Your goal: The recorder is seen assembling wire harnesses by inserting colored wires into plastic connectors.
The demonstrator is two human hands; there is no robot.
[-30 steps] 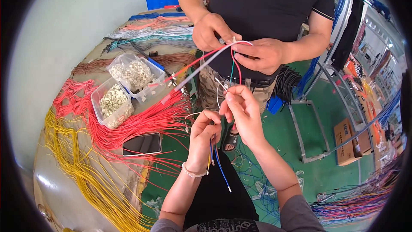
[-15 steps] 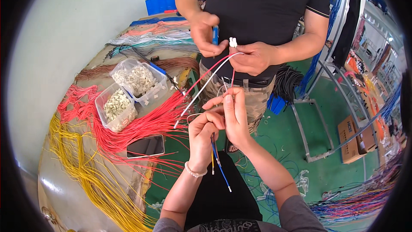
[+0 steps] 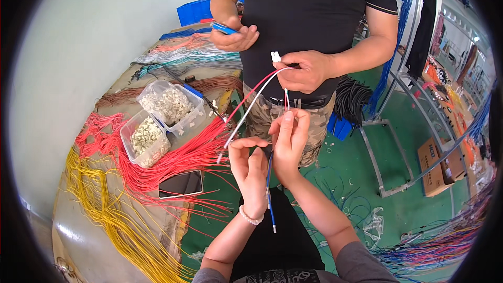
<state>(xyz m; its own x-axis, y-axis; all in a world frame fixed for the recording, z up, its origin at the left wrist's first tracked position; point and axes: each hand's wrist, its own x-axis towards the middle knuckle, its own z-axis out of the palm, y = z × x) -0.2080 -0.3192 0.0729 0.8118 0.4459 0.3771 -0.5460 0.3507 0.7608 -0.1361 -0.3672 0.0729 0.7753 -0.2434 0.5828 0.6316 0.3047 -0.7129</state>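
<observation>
My right hand point(image 3: 290, 144) pinches a thin bundle of wires, whose tips stick up above my thumb. From beneath its fingers a blue wire point(image 3: 271, 191) with a pale end hangs down. Close beside it on the left, my left hand point(image 3: 248, 170) has its thumb and fingers apart, the index finger reaching toward the wires; I see nothing in its grip. Across from me, a person's hand point(image 3: 309, 72) holds a white connector point(image 3: 275, 56) with red and white wires point(image 3: 251, 106) curving down from it. That person's other hand point(image 3: 238, 38) holds a blue tool point(image 3: 223, 28).
On the table at left are two clear tubs point(image 3: 181, 121) of small white parts, a phone point(image 3: 181, 184), red wires point(image 3: 157, 160) and yellow wires point(image 3: 107, 204). A metal frame point(image 3: 387, 157) and a cardboard box point(image 3: 434, 170) stand on the green floor at right.
My left hand has opened and moved slightly away from the hanging wires. The other person's hand with the blue tool has drawn back leftward from the connector.
</observation>
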